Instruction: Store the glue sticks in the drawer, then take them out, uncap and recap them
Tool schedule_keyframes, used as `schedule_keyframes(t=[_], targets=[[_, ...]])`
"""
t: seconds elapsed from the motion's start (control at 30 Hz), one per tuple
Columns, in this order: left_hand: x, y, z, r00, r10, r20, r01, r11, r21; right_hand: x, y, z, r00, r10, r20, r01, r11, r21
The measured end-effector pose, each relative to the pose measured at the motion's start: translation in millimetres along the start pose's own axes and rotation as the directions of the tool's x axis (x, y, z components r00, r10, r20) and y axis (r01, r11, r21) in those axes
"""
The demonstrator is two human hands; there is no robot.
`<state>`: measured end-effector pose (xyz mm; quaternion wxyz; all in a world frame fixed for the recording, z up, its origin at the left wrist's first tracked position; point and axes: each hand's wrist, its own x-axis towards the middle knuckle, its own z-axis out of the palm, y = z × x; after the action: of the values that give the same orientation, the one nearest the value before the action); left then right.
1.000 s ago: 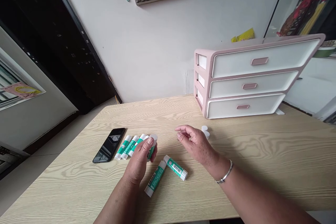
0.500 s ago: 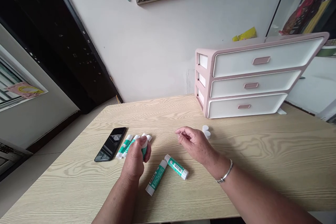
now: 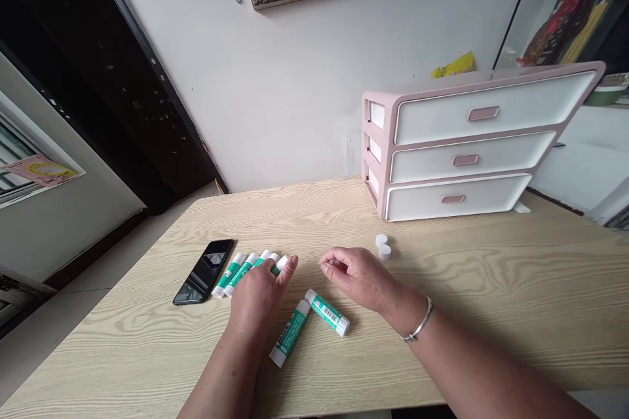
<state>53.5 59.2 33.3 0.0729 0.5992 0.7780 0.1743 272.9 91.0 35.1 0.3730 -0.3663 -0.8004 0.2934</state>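
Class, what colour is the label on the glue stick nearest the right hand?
Green and white, shown best in the head view on the glue stick.

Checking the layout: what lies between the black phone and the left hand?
Green-and-white glue sticks, side by side, lie between the phone and the left hand, in the head view.

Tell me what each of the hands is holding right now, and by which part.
The right hand holds nothing. The left hand lies over the end glue stick of the row, fingers on it; whether it grips the stick, or where, cannot be told.
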Motion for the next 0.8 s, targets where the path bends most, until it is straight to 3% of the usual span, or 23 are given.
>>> schedule_keyframes(t=[0.1, 0.27, 0.47, 0.57, 0.63, 0.8], targets=[[-0.1, -0.9, 5.1, 0.998, 0.048, 0.026, -0.052, 0.982, 0.179, -0.3, 0.0, 1.5, 1.000, 0.003, 0.011, -0.001, 0.994, -0.113], [-3.0, -1.9, 6.1, 0.995, 0.091, 0.040, -0.100, 0.941, 0.324, 2.1, 20.9, -8.9, 0.993, 0.043, -0.106, -0.076, 0.940, -0.332], [-4.4, -4.0, 7.6, 0.994, 0.105, -0.016, -0.092, 0.931, 0.354, 1.2, 42.9, -39.3, 0.957, 0.135, -0.256, -0.269, 0.740, -0.616], [-4.7, -3.7, 8.7, 0.977, 0.170, -0.127, -0.119, 0.934, 0.338, -0.2, 40.6, -50.0, 0.937, 0.215, -0.276, -0.349, 0.631, -0.692], [-6.2, -1.3, 7.6, 0.972, 0.191, -0.139, -0.148, 0.950, 0.275, -1.1, 36.5, -53.4, 0.930, 0.247, -0.272, -0.367, 0.583, -0.725], [-15.3, 11.8, 0.3, 0.967, 0.239, 0.084, -0.242, 0.970, 0.032, -2.0, 31.5, -53.7, 0.926, 0.291, -0.242, -0.368, 0.547, -0.752]])
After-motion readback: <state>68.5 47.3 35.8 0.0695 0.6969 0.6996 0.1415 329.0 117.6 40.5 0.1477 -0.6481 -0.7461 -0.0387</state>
